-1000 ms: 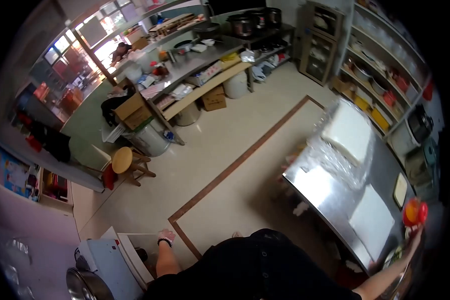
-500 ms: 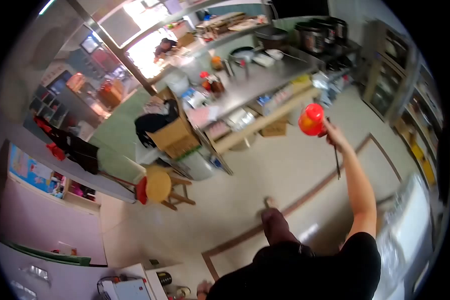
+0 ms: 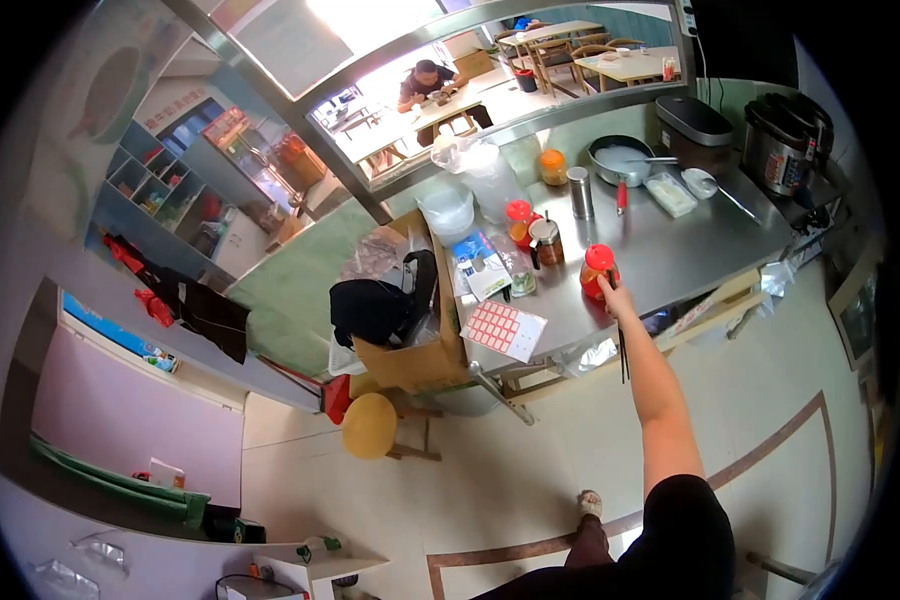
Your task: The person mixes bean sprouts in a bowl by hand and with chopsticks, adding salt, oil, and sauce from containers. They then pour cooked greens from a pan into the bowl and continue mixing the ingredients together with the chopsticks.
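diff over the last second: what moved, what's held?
The right hand carried the red-lidded orange jar from a steel table on the person's right, through the air, to the long steel counter, close to another red-lidded jar. It keeps hold of the jar and the dark chopsticks. The gloved left hand has left view. Counter items look unshifted.

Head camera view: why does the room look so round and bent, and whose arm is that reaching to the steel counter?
No machine here: a person wears a wide-angle camera on the head, which bends the room into a circle. The arm is their own. The right hand grips a red-lidded jar at the near edge of the steel counter, with dark chopsticks hanging from the same hand. Also on it: a metal canister, a pan and a sheet of red labels. The left hand is out of view.
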The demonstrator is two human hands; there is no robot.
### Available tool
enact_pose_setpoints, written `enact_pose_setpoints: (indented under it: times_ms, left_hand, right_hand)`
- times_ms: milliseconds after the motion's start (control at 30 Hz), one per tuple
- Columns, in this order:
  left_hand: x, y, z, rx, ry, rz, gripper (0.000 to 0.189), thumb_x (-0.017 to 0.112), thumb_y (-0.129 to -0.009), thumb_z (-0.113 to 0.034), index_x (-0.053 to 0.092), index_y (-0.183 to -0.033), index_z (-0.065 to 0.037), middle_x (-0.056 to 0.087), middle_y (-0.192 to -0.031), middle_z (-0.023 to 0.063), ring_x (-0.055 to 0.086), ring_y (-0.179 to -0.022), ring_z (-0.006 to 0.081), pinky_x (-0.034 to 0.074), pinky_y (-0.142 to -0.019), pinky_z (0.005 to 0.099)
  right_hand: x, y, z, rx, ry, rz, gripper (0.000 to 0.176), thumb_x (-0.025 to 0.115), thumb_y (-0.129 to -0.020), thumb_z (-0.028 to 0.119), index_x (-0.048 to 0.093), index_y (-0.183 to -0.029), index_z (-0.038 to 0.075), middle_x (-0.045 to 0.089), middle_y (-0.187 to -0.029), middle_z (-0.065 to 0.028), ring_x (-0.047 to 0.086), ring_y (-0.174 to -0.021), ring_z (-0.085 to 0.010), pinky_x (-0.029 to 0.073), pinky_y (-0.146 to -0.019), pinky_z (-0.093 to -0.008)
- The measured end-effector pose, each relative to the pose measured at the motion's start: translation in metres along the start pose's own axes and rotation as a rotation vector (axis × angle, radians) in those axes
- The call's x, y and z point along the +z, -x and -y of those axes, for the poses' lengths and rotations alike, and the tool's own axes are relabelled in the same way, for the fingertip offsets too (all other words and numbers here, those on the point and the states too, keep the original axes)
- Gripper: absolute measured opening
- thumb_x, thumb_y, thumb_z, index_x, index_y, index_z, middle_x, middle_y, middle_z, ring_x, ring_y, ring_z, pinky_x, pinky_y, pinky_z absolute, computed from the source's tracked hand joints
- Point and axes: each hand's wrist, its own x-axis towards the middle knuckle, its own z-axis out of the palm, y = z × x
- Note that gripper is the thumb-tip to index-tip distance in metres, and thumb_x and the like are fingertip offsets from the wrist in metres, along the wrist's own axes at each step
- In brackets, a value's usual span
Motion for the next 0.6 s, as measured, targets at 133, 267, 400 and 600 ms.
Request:
enact_pose_setpoints:
  times_ms: [133,267,400,600]
  left_hand:
    - [0.017,-0.014,-0.039,0.034,-0.101,0.082,0.021,0.043,-0.088,-0.02,0.056,-0.09,-0.003,0.059,-0.082,0.0143,0.059,-0.085,0.0288,0.048,-0.07,0.042]
    - [0.03,-0.046,-0.096,0.104,-0.345,0.258,0.022,0.043,-0.088,-0.021,0.057,-0.089,-0.004,0.06,-0.083,0.0138,0.059,-0.085,0.0287,0.048,-0.07,0.0417]
    - [0.077,-0.075,-0.146,0.185,-0.728,0.514,0.022,0.042,-0.089,-0.021,0.058,-0.088,-0.005,0.061,-0.083,0.0133,0.059,-0.085,0.0285,0.048,-0.071,0.0413]
    - [0.157,-0.059,-0.137,0.275,-1.446,0.713,0.023,0.042,-0.089,-0.021,0.06,-0.087,-0.007,0.061,-0.083,0.0126,0.06,-0.085,0.0283,0.049,-0.072,0.0408]
  right_hand:
    - [0.018,-0.011,-0.025,-0.538,0.328,-0.739,0.046,0.06,-0.078,0.044,0.059,-0.09,0.0,0.063,-0.069,-0.0133,0.059,-0.059,-0.026,0.047,-0.053,-0.0381]
    - [-0.025,0.106,-0.038,-0.032,0.176,-0.256,0.035,0.055,-0.079,0.033,0.059,-0.087,0.0,0.063,-0.075,-0.0136,0.058,-0.066,-0.0301,0.047,-0.061,-0.0401]
    - [-0.09,0.353,-0.075,-0.061,0.031,-0.099,0.046,0.038,-0.085,0.04,0.065,-0.088,0.003,0.059,-0.07,-0.0076,0.056,-0.065,-0.0142,0.046,-0.06,-0.0292]
    - [-0.16,0.767,-0.146,0.642,-0.634,-0.819,0.035,0.045,-0.085,0.033,0.066,-0.086,0.006,0.059,-0.064,-0.0119,0.057,-0.049,-0.0191,0.05,-0.048,-0.0298]
